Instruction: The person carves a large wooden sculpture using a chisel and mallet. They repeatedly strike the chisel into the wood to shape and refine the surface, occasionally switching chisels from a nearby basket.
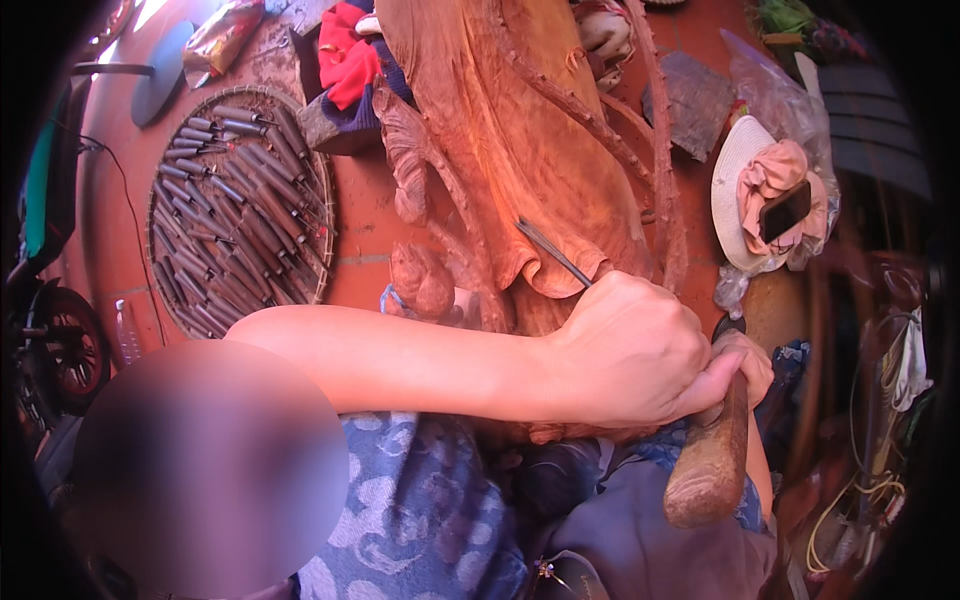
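In the middle, my left hand (640,345) is closed in a fist around a carving gouge (555,254). Its thin metal shank points up and left, and the tip meets the reddish-brown wood carving (570,150); its handle is hidden in the fist. Just right of it, my right hand (748,362) wraps around a club-like wooden mallet (708,465), whose thick rounded end hangs down toward me. My left wrist partly covers the carving's lower end. The carving has flowing folds and knobbly branch-like stems along both sides.
Left of the carving lies a round woven tray (327,225) full of wooden-handled carving tools (235,205). A wooden block (688,105), a white hat (735,165) and a phone (785,212) sit to the right. Red and navy cloth (350,75) lies at the upper left; a motorbike wheel (70,345) stands far left.
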Action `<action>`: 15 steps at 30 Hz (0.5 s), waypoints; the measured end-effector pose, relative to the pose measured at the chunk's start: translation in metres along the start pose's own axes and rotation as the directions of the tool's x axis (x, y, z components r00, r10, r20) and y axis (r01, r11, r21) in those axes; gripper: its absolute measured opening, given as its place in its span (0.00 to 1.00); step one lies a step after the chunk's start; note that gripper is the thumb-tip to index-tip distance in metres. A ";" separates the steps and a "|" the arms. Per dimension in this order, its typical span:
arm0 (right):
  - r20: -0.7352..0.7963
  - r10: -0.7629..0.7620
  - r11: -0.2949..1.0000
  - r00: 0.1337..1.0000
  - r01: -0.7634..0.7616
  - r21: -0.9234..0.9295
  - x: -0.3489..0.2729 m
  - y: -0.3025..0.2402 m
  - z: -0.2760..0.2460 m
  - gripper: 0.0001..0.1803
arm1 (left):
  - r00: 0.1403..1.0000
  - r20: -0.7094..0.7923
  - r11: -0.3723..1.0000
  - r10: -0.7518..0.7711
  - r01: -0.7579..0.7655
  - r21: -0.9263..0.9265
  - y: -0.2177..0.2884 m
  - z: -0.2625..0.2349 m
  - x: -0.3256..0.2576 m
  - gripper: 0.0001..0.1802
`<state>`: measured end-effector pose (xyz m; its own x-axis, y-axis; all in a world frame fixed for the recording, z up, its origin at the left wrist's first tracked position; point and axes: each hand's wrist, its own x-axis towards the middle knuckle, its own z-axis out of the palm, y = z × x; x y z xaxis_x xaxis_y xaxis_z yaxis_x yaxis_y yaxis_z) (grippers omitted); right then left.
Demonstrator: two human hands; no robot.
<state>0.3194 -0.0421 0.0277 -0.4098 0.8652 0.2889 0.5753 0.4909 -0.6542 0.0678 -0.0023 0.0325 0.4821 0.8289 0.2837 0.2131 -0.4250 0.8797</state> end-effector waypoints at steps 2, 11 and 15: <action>-0.042 -0.074 0.997 0.996 0.073 -0.030 -0.001 0.003 0.006 0.16 | 0.999 -0.006 0.999 0.040 -0.040 -0.008 -0.001 -0.001 -0.002 0.22; -0.057 -0.115 0.993 0.992 0.117 0.024 0.012 -0.013 0.009 0.19 | 0.997 -0.002 0.996 0.083 -0.083 0.012 -0.003 -0.005 -0.011 0.19; -0.044 -0.009 0.961 0.999 -0.003 -0.276 -0.005 -0.019 0.010 0.20 | 0.992 -0.032 0.992 0.123 -0.123 -0.008 -0.003 -0.008 -0.009 0.19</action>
<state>0.3039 -0.0567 0.0315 -0.3836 0.8643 0.3252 0.7495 0.4971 -0.4372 0.0557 -0.0055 0.0300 0.4771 0.7818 0.4015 0.1450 -0.5206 0.8414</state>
